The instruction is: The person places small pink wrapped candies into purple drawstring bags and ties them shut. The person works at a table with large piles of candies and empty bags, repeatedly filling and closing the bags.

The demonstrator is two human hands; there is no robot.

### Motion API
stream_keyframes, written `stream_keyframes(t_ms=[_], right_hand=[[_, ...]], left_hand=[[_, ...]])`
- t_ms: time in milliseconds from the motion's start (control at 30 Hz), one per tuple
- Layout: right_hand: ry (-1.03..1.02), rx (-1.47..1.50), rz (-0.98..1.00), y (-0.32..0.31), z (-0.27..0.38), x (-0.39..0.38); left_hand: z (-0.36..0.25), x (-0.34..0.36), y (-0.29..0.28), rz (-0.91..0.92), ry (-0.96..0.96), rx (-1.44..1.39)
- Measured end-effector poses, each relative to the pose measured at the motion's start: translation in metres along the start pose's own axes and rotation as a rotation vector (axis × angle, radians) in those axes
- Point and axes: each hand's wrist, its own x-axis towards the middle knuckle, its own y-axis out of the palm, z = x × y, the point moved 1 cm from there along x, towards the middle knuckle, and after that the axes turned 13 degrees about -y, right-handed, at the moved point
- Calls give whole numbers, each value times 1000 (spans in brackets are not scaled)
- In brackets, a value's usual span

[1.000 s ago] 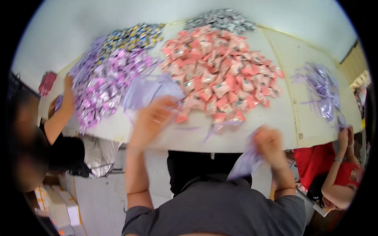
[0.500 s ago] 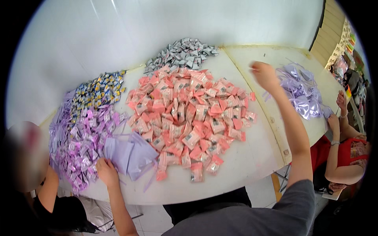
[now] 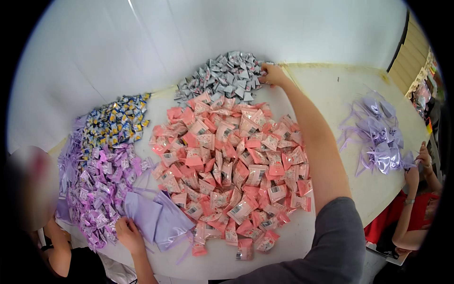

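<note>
- Fingers of the right hand [image 3: 273,75] are curled together into the grey packets [image 3: 226,75], heaped near the desk's [image 3: 331,85] far edge.
- Left hand [image 3: 128,234] lies on flat lilac pouches [image 3: 156,217] near the near edge; I cannot tell whether its fingers grip them.
- Pink packets [image 3: 231,165] fill the middle.
- Shiny purple bags [image 3: 378,137] lie by the right edge.

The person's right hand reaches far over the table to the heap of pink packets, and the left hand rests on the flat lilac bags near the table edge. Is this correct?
Not quite. In the head view the right hand is at the heap of grey packets, beyond the pink packets, with its forearm passing over the pink heap. The rest holds: the left hand rests on the flat lilac bags near the table edge.
</note>
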Motion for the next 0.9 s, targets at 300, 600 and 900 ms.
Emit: stream_keyframes(t_ms=[300,600,900], right_hand=[[198,872,-131,-62,-3,-34],[235,630,-360,-60,13,-56],[39,-235,237,4,70,-91]], left_hand=[[-8,1,-1,10,15,29],[3,3,5,66,16,94],[10,-4,-1,23,28,51]])
